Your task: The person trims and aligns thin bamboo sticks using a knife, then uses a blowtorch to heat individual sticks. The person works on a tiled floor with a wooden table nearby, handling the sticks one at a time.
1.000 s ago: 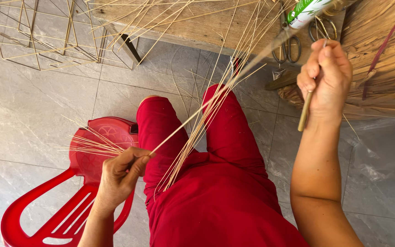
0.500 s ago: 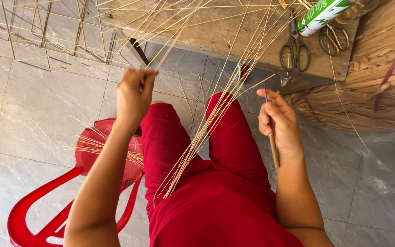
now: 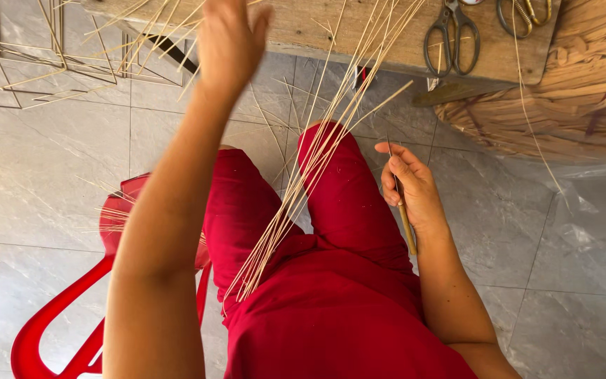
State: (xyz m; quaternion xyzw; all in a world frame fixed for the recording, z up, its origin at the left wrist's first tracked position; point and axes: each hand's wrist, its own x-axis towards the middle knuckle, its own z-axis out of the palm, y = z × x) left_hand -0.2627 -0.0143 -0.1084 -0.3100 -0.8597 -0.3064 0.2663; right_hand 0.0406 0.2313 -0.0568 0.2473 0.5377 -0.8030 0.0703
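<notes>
The right hand (image 3: 409,184) was closed around a thin wooden stick (image 3: 407,226), which ran down along the wrist, its long axis near upright, lower end pointing toward the person. The left hand (image 3: 229,42) was raised at the wooden bench's (image 3: 359,35) near edge with fingers loosely spread; whether it held a strand could not be told. A bundle of pale reed strands (image 3: 303,182) slanted from the lap up across the bench. Scissors (image 3: 450,35) lay near the bench's right end, a red plastic chair (image 3: 99,281) stood left.

Long thin yellow sticks (image 3: 296,189) fan up from the red lap to the table. A short brown stick (image 3: 407,228) points down.
</notes>
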